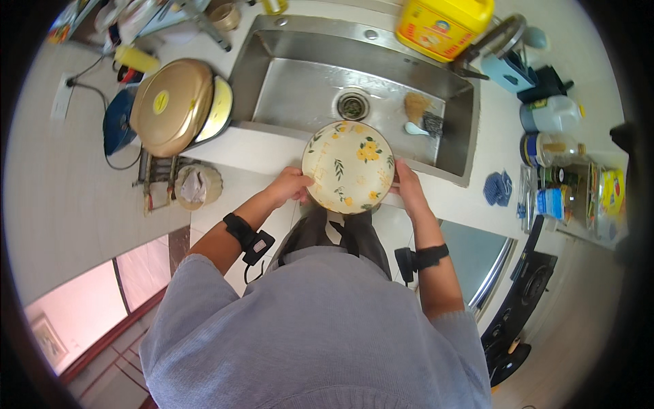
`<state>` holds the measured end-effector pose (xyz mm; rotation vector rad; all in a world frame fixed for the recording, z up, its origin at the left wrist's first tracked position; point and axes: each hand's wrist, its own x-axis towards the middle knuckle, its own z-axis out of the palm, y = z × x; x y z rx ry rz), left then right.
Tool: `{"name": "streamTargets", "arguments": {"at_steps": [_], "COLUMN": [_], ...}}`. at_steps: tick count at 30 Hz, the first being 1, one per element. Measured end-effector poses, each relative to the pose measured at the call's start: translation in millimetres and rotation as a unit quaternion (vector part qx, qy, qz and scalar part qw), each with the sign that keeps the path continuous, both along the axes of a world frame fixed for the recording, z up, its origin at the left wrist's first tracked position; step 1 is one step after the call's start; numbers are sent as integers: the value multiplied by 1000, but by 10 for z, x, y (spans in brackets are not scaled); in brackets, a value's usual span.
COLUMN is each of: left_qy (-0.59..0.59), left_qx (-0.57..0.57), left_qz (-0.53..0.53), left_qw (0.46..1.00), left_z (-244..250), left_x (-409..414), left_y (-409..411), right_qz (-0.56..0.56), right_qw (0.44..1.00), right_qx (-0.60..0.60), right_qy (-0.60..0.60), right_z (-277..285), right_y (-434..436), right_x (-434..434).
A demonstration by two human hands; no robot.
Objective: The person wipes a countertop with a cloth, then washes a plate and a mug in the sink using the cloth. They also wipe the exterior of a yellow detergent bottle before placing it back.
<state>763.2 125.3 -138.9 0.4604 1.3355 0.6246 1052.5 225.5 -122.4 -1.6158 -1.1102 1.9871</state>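
Note:
A round cream plate (352,166) with yellow flowers and green leaves is held between my two hands, over the near edge of a steel sink (306,87). My left hand (292,185) grips its left rim, thumb on top. At the right rim, my right hand (407,185) holds it with the fingers partly hidden beneath. Beyond the plate lies the sink's drain (352,105). On the right of the basin floor are a tan scrubbing pad (417,105), a dark mesh scourer (433,124) and a pale spoon (416,129).
Left of the sink stands a gold-lidded appliance (176,105). A yellow jug (444,25) and the dark faucet (472,56) are at the back right. On the right counter sit a blue cloth (497,188) and several bottles. A bin (199,188) stands below left.

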Motion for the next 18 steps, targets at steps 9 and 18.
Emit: {"name": "streamTargets", "arguments": {"at_steps": [9, 18], "left_qy": [11, -30], "left_qx": [28, 33], "left_qz": [107, 100], "left_qw": [994, 994], "left_z": [-368, -497], "left_x": [-839, -1044], "left_y": [-517, -527], "right_qz": [104, 102], "right_qw": [995, 993], "right_qx": [-3, 47], "right_qy": [-9, -47], "right_z": [-35, -222], "right_y": [45, 53], "right_x": [-1285, -1491]}}
